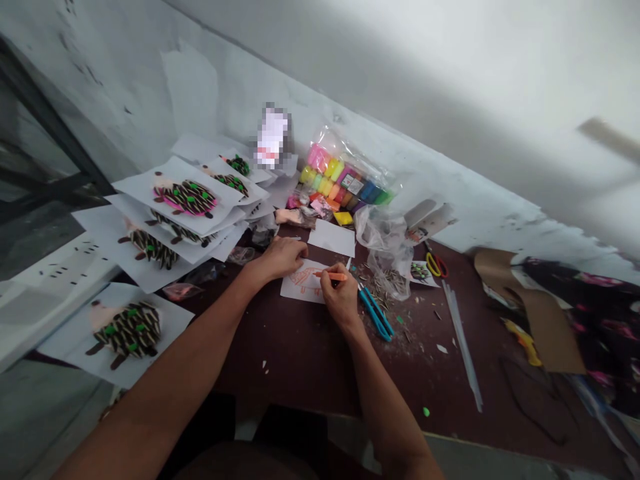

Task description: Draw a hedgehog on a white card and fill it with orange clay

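An orange marker (336, 277) is held in my right hand (341, 297), its tip on a small white sheet (310, 293) that bears an orange line drawing. My left hand (283, 258) rests at the sheet's upper left edge, fingers pressed together; whether anything is under them I cannot make out. A blank white card (332, 239) lies just beyond the drawing. To the right of my right hand are blue-handled pliers (376, 313) and a scatter of small dark sticks (383, 287).
Stacked paper sheets with hedgehog figures (185, 197) stand at the left. Colourful clay packs (345, 180) and a blurred-out phone (273, 137) lean near the wall. Scissors (436, 262), clear glue sticks (463, 347) and a yellow glue gun (524, 341) lie right.
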A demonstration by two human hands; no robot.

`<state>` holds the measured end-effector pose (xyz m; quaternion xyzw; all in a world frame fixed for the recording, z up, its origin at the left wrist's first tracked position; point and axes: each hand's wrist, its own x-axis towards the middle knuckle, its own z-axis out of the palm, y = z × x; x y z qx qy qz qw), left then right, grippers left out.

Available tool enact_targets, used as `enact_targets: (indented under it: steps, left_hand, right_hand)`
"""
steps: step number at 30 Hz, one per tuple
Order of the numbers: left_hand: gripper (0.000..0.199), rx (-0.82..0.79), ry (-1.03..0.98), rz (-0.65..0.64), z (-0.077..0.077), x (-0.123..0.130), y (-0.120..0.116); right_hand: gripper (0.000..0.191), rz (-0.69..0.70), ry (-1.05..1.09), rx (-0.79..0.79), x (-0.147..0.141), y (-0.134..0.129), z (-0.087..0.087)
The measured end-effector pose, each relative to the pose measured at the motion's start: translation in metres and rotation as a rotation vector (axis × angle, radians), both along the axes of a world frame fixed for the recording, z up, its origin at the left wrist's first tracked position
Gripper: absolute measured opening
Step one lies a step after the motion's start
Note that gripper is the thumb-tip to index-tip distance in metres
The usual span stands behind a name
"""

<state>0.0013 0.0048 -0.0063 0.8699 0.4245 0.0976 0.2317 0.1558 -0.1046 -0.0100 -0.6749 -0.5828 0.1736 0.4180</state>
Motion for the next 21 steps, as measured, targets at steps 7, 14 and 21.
enact_targets:
  steps: [7,14,21]
  left_hand:
    - [0.024,0.019,0.001,-0.005,-0.0002,0.0004,-0.0005]
    - [0.023,0.021,-0.009,-0.007,0.0003,-0.0001,-0.0009]
    - [0.023,0.007,-0.005,-0.002,0.0011,-0.0001,-0.0016]
  right_hand:
    - [0.018,0.009,0.015,-0.002,-0.0019,0.0002,-0.0009]
    - [0.019,0.010,-0.022,-0.009,-0.0009,0.0008,-0.0011]
    - [0.019,0.014,0.007,-0.012,-0.0007,0.0005,-0.0022]
